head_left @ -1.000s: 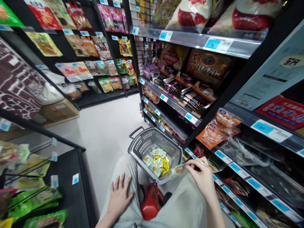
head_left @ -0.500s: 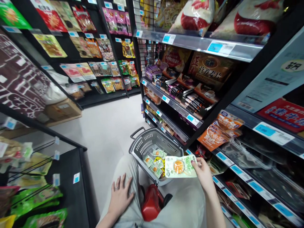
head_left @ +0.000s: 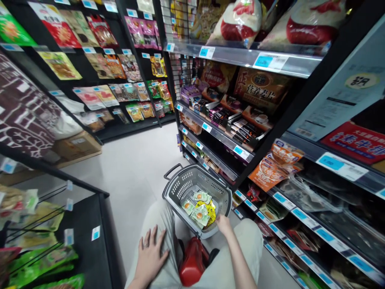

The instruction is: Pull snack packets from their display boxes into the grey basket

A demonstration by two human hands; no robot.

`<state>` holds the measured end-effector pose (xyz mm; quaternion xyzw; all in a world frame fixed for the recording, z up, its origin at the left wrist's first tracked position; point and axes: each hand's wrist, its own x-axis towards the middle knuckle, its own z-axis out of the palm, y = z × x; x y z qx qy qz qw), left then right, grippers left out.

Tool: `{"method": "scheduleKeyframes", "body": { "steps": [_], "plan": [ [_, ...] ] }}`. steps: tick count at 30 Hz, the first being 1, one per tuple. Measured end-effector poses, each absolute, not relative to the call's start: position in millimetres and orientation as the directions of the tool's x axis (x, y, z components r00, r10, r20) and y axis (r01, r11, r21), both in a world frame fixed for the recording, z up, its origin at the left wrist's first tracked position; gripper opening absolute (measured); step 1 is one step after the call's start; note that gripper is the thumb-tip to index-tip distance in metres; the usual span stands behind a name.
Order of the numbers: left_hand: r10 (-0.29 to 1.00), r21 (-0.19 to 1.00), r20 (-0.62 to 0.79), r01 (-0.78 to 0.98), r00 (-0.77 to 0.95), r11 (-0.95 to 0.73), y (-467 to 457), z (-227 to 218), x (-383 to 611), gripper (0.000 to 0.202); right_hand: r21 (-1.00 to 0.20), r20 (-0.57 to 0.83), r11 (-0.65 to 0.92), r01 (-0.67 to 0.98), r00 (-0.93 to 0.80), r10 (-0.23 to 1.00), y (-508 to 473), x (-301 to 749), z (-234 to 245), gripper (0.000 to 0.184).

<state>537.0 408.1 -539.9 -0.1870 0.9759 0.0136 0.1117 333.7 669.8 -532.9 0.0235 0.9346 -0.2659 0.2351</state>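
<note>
I am crouched in a shop aisle. My left hand (head_left: 150,253) lies flat on my left knee, fingers spread, a ring on one finger, holding nothing. My right hand (head_left: 224,224) reaches over the near rim of a grey plastic basket (head_left: 180,185) that stands on the floor in front of me. Its fingertips dip inside the basket and are hidden. Several small green and yellow snack packets (head_left: 200,208) lie in the basket, the nearest green one just left of my right hand. A red object (head_left: 192,263) sits between my knees.
Black shelves with priced snack bags and boxes (head_left: 240,120) rise close on my right. A low black rack with hanging green packets (head_left: 39,241) stands at my left. More shelving (head_left: 120,80) lines the far wall, with a cardboard box (head_left: 76,144) on the pale floor.
My right hand carried a green packet from the right shelf side over to the basket and lowered into it; the packet is no longer held up. My left hand stayed on the knee.
</note>
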Motion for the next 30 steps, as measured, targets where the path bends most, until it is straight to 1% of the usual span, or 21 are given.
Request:
{"method": "scheduleKeyframes", "body": {
  "steps": [2,3,5,7,9,11,13,17,20,22,24,26,28,29,30],
  "plan": [
    [-0.366,-0.036,-0.221,-0.367,-0.904,0.929,407.9,-539.8,536.6,0.062,-0.498,-0.384,0.859,0.122,-0.919,-0.093,699.8,329.6,-526.4,0.017],
    [-0.365,-0.049,-0.222,-0.363,-0.904,0.930,408.3,-539.4,535.9,0.062,-0.485,-0.345,0.867,0.115,-0.936,-0.069,719.2,326.0,-522.0,0.023],
    [-0.361,-0.080,-0.232,-0.352,-0.903,0.933,410.0,-537.8,533.7,0.062,-0.410,-0.275,0.899,0.153,-0.961,0.039,762.9,317.2,-513.3,0.031],
    [-0.357,-0.110,-0.247,-0.340,-0.901,0.934,412.4,-535.7,531.1,0.062,-0.300,-0.218,0.922,0.244,-0.959,0.182,807.1,308.6,-507.4,0.035],
    [-0.358,-0.137,-0.253,-0.333,-0.899,0.933,414.6,-533.9,529.0,0.063,-0.217,-0.152,0.933,0.287,-0.954,0.258,844.3,302.7,-505.7,0.036],
    [-0.361,-0.157,-0.249,-0.330,-0.899,0.931,415.9,-532.6,527.9,0.063,-0.161,-0.097,0.945,0.285,-0.957,0.272,870.7,299.3,-508.2,0.034],
    [-0.364,-0.175,-0.251,-0.328,-0.897,0.928,416.4,-531.9,527.3,0.063,-0.131,-0.062,0.956,0.261,-0.965,0.255,886.8,297.0,-513.5,0.034],
    [-0.374,-0.204,-0.275,-0.326,-0.886,0.923,416.4,-530.2,526.1,0.064,-0.129,-0.016,0.968,0.215,-0.977,0.214,902.0,291.0,-524.7,0.041],
    [-0.382,-0.215,-0.282,-0.329,-0.880,0.919,416.8,-528.9,525.2,0.065,-0.170,0.053,0.967,0.192,-0.978,0.203,908.3,289.4,-526.4,0.039],
    [-0.383,-0.214,-0.292,-0.331,-0.876,0.919,416.7,-528.6,525.0,0.065,-0.210,0.119,0.958,0.197,-0.967,0.225,908.6,293.6,-522.1,0.036],
    [-0.379,-0.201,-0.301,-0.330,-0.875,0.922,416.2,-529.2,525.2,0.065,-0.238,0.194,0.939,0.250,-0.935,0.298,903.6,303.2,-512.9,0.041],
    [-0.376,-0.192,-0.303,-0.330,-0.876,0.924,415.5,-530.3,525.5,0.065,-0.312,0.280,0.896,0.316,-0.871,0.404,892.9,316.7,-498.8,0.047],
    [-0.375,-0.199,-0.301,-0.326,-0.877,0.924,415.1,-531.4,525.5,0.066,-0.515,0.342,0.804,0.296,-0.790,0.510,877.9,331.2,-480.4,0.044],
    [-0.376,-0.207,-0.298,-0.325,-0.877,0.923,415.1,-531.9,525.4,0.066,-0.634,0.326,0.728,0.259,-0.764,0.556,869.6,338.0,-470.1,0.043],
    [-0.378,-0.214,-0.296,-0.324,-0.877,0.921,415.2,-532.4,525.4,0.065,-0.754,0.273,0.618,0.223,-0.750,0.603,861.0,344.0,-459.6,0.047]
  ]
}}
